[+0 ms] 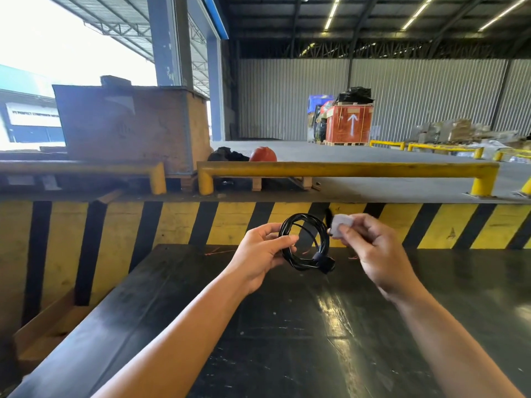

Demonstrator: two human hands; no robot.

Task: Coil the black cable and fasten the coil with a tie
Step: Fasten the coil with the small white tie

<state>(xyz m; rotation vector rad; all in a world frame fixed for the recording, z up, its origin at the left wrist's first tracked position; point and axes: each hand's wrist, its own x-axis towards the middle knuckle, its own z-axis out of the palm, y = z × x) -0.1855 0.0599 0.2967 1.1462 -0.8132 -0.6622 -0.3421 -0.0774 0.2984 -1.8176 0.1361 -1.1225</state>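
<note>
The black cable (290, 225) is wound into a round coil of several loops, held upright in the air above the black table (287, 326). My left hand (260, 254) pinches the coil's left side between thumb and fingers. A dark tie (323, 261) wraps the loops at the coil's lower right, with a short tail sticking out. My right hand (367, 248) sits just right of the coil, fingers closed on a whitish, blurred piece (340, 224) with a black strip rising from it at the coil's upper right edge.
Behind the table runs a yellow-and-black striped wall (172, 222) topped by yellow guard rails (344, 169). A large wooden crate (129, 130) and an orange hard hat (263, 155) stand beyond. A wooden ledge (43, 331) lies left of the table.
</note>
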